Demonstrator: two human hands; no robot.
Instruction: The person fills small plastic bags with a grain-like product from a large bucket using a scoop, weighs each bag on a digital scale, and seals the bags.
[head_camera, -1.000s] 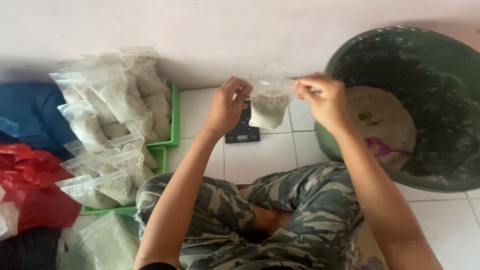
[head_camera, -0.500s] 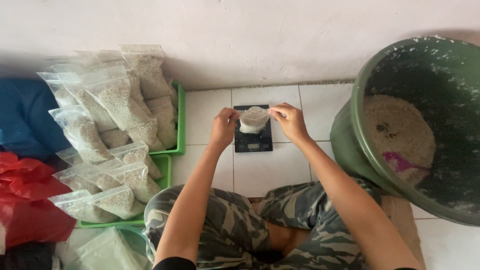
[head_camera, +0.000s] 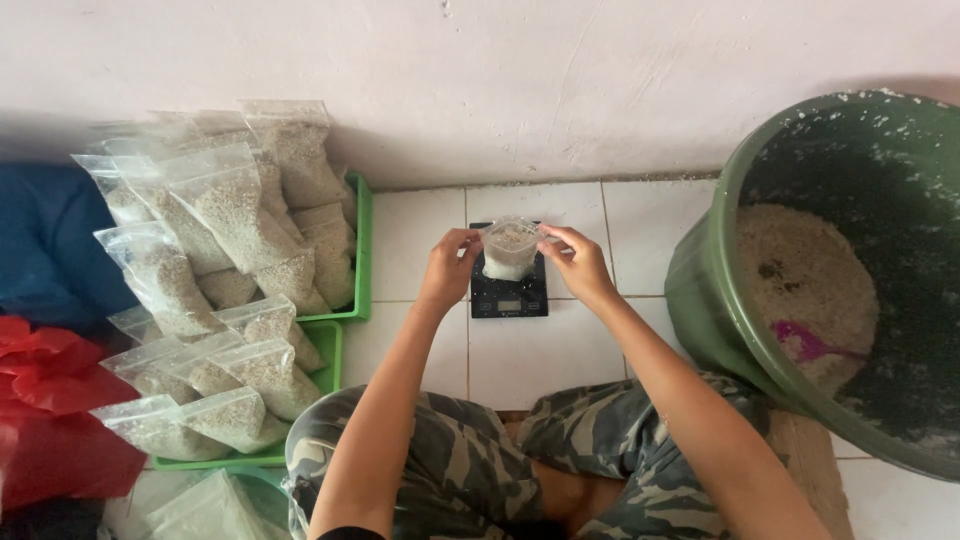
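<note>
A small clear plastic bag (head_camera: 509, 251) part-filled with pale grain stands on a small black digital scale (head_camera: 509, 296) on the white tiled floor. My left hand (head_camera: 449, 267) pinches the bag's left top edge, and my right hand (head_camera: 577, 263) pinches its right top edge, holding the mouth spread. Both forearms reach forward over my camouflage-trousered legs (head_camera: 470, 460).
A big green tub (head_camera: 716, 300) at the right holds pale grain and a pink scoop (head_camera: 805, 341). Green trays (head_camera: 345, 330) at the left carry several filled clear bags (head_camera: 228, 215). Red plastic (head_camera: 45, 410) and blue cloth (head_camera: 45, 240) lie far left. A pale wall stands behind.
The bag was held up in the air by both hands, then lowered onto the scale. Both hands moved down and forward with it and still grip its top edges.
</note>
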